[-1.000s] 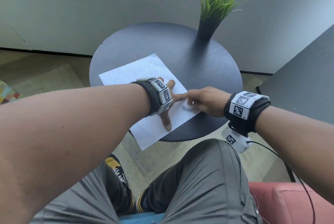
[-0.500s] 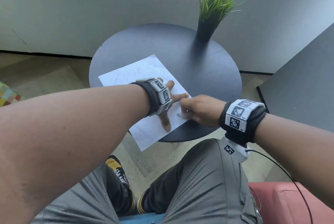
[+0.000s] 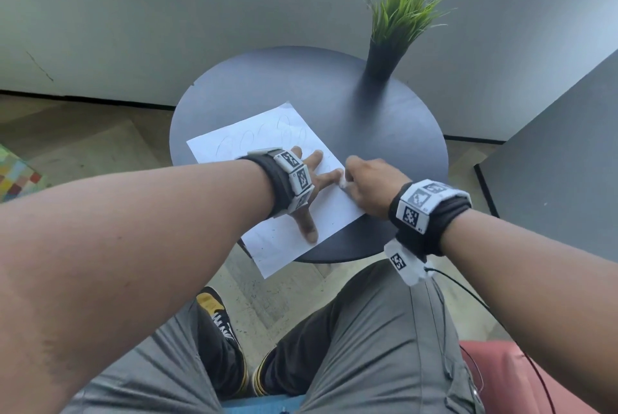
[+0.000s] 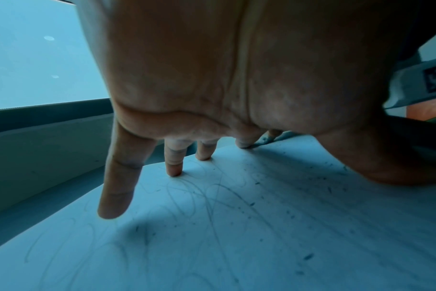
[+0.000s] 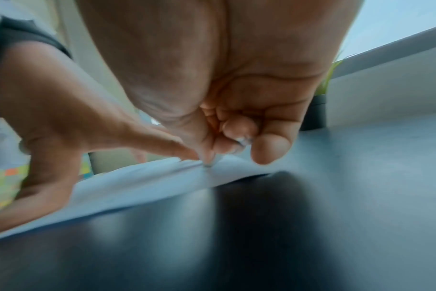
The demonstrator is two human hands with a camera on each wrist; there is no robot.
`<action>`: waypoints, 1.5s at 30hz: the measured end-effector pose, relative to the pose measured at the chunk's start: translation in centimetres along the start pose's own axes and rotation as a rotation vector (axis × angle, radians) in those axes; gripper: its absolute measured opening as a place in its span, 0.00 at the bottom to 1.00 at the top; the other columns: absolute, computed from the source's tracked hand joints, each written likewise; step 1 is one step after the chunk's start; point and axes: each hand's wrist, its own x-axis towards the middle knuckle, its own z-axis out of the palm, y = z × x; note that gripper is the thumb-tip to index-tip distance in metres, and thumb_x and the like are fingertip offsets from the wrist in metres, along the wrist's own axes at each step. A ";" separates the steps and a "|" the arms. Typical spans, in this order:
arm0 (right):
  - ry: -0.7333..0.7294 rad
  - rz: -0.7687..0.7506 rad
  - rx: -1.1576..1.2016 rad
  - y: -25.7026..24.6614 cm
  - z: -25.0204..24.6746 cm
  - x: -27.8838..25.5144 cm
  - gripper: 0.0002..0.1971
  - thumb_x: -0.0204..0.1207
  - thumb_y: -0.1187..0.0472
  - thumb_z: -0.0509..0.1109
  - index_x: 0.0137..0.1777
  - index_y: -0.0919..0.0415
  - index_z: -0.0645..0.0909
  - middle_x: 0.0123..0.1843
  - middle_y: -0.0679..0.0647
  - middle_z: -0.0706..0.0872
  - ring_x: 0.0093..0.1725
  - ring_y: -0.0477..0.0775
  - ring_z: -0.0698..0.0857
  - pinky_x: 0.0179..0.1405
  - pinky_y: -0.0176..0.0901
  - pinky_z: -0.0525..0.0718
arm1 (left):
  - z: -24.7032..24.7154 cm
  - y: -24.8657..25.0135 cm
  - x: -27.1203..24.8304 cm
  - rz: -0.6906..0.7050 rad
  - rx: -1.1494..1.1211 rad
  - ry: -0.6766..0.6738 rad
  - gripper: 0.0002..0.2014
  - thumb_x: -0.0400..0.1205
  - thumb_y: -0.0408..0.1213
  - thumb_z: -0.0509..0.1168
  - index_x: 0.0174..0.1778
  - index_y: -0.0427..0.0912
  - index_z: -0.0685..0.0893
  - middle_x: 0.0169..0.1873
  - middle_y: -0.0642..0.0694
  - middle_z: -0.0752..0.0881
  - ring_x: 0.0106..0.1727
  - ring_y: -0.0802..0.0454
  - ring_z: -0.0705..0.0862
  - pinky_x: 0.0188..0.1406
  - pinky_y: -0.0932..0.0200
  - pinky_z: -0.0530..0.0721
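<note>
on the round dark surface [image 3: 384, 132] lies the paper [image 3: 234, 146], its near corner hanging past the edge toward our knees. we note the left hand [image 3: 316, 184] spread wide and flat on the sheet, fingers straight, thumb angled toward the near edge; it presses down and holds nothing. from the left wrist we see fingertips set on the paper, with faint pencil loops [image 4: 199, 196] and dark crumbs [image 4: 308, 257] scattered across it. the right hand [image 3: 371, 186] sits at the sheet's right edge, fingers curled tight, pinching a small white eraser [image 3: 343, 182] between thumb and fingertips. the eraser touches the paper just beside the left index finger; the two hands nearly meet there. right wrist view is blurred; we cannot tell the eraser's shape. a plant [image 3: 401, 12] in a dark pot [image 3: 384, 59] stands at the far right rim of the surface, well apart from the paper. below the surface: grey trousers [image 3: 368, 346], one black-and-yellow shoe [image 3: 217, 316].
</note>
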 end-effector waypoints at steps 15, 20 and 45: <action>-0.124 -0.093 0.054 -0.6 0.4 -2.7 0.12 0.82 0.45 0.61 0.49 0.55 0.72 0.43 0.52 0.78 0.46 0.60 0.79 0.42 0.46 0.73 | 0.7 -0.6 0.2 0.005 -0.028 -0.024 0.70 0.53 0.78 0.72 0.82 0.68 0.33 0.85 0.49 0.34 0.84 0.29 0.45 0.75 0.22 0.60; -0.062 0.174 0.062 2.7 -1.5 -0.5 0.15 0.81 0.40 0.61 0.45 0.52 0.72 0.45 0.54 0.82 0.45 0.59 0.81 0.48 0.53 0.83 | 0.4 -0.5 -0.5 0.019 -0.061 -0.043 0.68 0.57 0.75 0.74 0.83 0.68 0.35 0.85 0.50 0.34 0.84 0.30 0.44 0.75 0.21 0.60; -0.007 0.068 0.107 -0.6 -0.3 0.9 0.13 0.82 0.44 0.63 0.52 0.53 0.74 0.48 0.56 0.84 0.47 0.62 0.82 0.47 0.50 0.82 | 1.6 -1.4 -0.6 0.017 -0.152 0.032 0.69 0.55 0.77 0.74 0.85 0.64 0.38 0.86 0.50 0.34 0.86 0.40 0.37 0.76 0.24 0.54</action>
